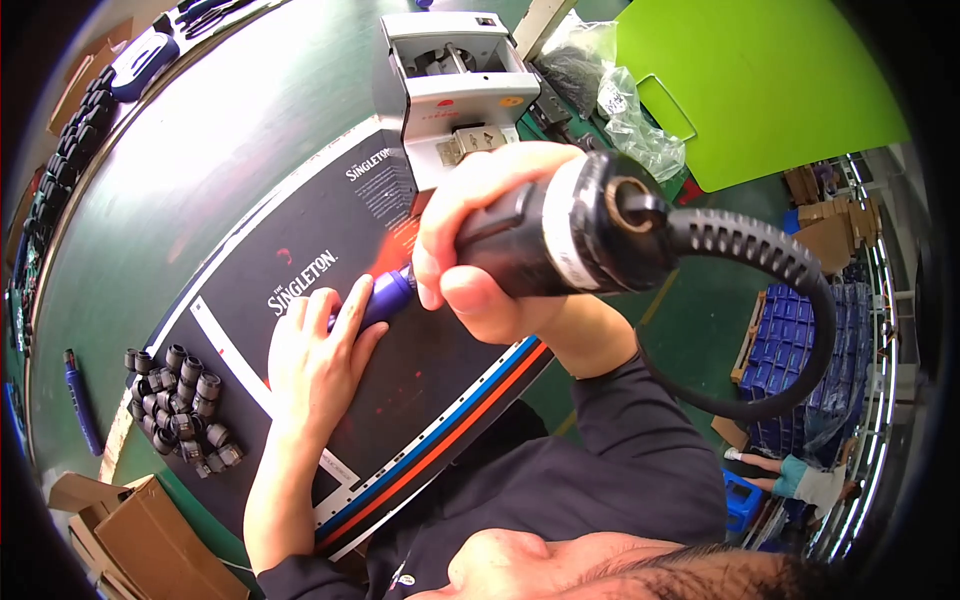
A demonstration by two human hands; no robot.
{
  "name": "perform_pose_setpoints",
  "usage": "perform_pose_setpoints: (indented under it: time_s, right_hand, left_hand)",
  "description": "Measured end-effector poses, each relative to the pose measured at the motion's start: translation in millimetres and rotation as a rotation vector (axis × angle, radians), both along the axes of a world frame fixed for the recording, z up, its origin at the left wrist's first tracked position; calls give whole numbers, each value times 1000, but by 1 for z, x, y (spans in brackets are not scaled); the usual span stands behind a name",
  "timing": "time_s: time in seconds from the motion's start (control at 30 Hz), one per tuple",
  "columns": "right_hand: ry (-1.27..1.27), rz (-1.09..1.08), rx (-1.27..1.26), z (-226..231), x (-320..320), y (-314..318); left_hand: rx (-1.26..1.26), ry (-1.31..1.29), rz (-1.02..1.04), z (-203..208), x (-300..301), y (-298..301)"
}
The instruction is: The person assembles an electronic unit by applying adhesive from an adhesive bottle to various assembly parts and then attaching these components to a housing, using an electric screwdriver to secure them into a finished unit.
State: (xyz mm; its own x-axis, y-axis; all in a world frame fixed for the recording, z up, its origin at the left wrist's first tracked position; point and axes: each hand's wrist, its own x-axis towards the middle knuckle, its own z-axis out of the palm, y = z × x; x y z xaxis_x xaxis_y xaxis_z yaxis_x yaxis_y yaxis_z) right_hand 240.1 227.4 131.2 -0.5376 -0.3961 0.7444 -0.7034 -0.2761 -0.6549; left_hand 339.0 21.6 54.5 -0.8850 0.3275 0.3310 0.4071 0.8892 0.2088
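My right hand (490, 235) is wrapped round a black electric screwdriver (615, 235) with a white band and a thick ribbed cable. Its front end points down and left toward a dark blue, rounded cylindrical part (388, 298). That part lies on a printed black mat (370, 400), gripped by the fingers of my left hand (320, 360). The bit meets the near end of the blue part or stops just short of it; I cannot tell which. Beyond my right hand stands a grey-white screw feeder (460, 105).
Several short black cylindrical pieces (185, 400) are heaped left of my left forearm. A slim blue tool (82, 405) lies farther left, above an open cardboard box (150, 535). Clear plastic bags (640, 125) and a bright green panel (770, 90) are far right. Another person (810, 480) is lower right.
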Motion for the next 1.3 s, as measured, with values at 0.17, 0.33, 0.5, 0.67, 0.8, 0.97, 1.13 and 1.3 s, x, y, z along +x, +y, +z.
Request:
perform_pose_setpoints:
  time_s: [0.17,0.33,0.5,0.67,0.8,0.97,1.13,1.3]
  right_hand:
    - [-149,12,-125,-8,4,-11]
    - [-188,11,-200,-13,4,-9]
    - [-303,36,-271,-11,3,-5]
    - [-584,-223,-331,6,-32,52]
    - [-737,-535,-234,-16,-51,111]
    - [-733,-795,205,-128,-92,175]
    - [-574,-982,766,-115,-79,147]
    - [-430,-1124,832,-73,-50,122]
  left_hand:
    - [-39,18,-18,0,0,0]
    - [-65,31,-22,5,1,1]
    - [-2,14,-43,1,-2,-1]
    - [60,-96,-7,1,7,-3]
    - [170,-168,140,16,21,-10]
    - [-83,-90,501,63,23,-74]
    - [-310,-329,643,59,52,-109]
    - [-346,-230,628,39,61,-110]
